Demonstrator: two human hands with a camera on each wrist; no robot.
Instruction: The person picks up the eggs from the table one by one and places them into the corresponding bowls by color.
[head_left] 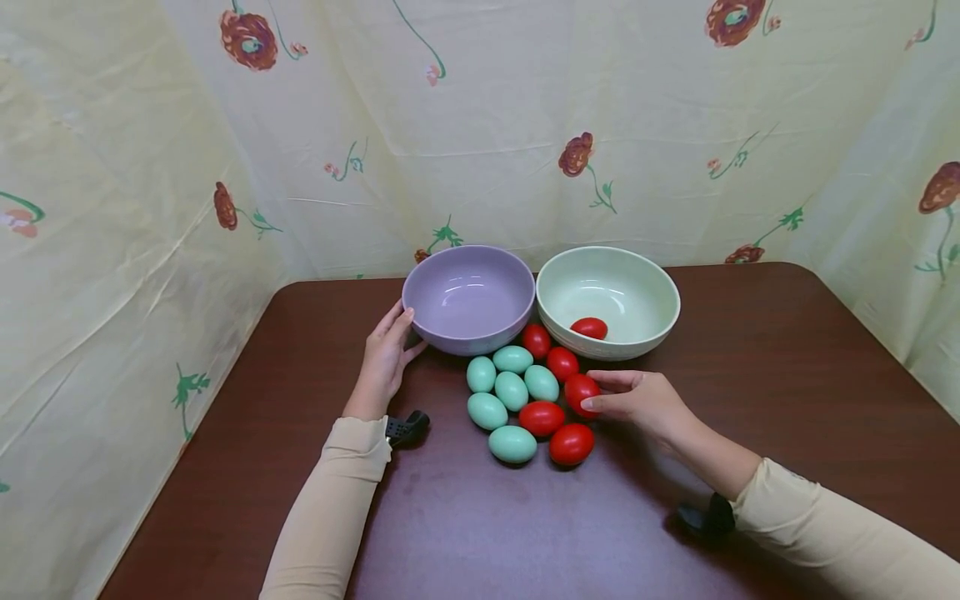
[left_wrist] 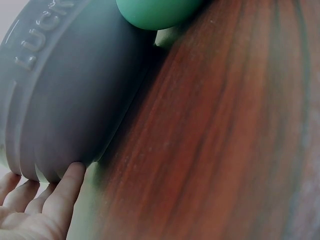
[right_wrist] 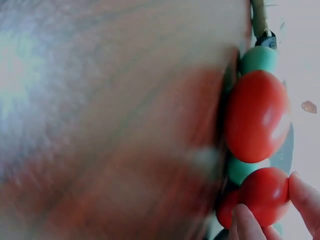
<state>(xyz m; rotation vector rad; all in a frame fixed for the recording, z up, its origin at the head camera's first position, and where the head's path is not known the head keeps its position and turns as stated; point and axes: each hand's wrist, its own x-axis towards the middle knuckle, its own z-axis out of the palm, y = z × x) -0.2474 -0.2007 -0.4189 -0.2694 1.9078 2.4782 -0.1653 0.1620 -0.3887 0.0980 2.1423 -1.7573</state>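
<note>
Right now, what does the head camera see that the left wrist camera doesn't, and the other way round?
Only the head view shows the red eggs, the right fingers and the cloth's flowers. Only the left wrist view shows raised letters on the purple bowl. Both show that bowl, the left fingers, a green egg and the table.

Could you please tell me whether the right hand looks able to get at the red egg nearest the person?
Probably yes: nothing covers the nearest red egg, and the right hand is close, though it pinches another red egg.
</note>
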